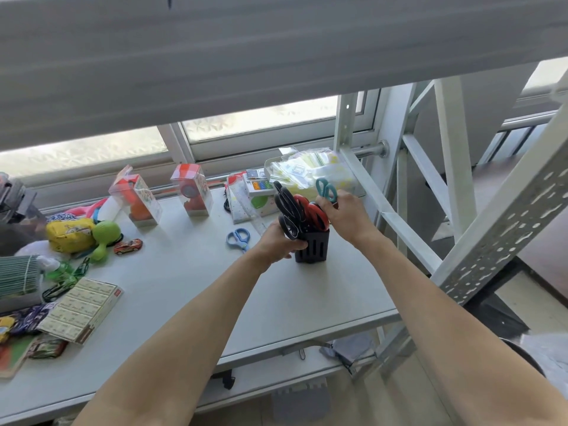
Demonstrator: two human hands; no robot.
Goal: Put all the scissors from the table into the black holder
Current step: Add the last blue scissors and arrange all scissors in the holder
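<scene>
The black holder (313, 245) stands on the white table (190, 287), right of centre. Black-handled scissors (287, 207) and red-handled scissors (313, 210) stick out of its top. My left hand (278, 241) grips the holder's left side. Above the holder's right side, my right hand (345, 218) holds teal-handled scissors (326, 189) with the handles up; their blades are hidden behind the hand. Small blue scissors (238, 238) lie flat on the table just left of my left hand.
Boxed toys (135, 198) (193, 192) and a clear bin of packets (310, 173) line the back edge. Toys, a toy car (128, 245), clips and a flat box (81, 309) crowd the left. A metal rack frame (430, 186) rises right of the holder.
</scene>
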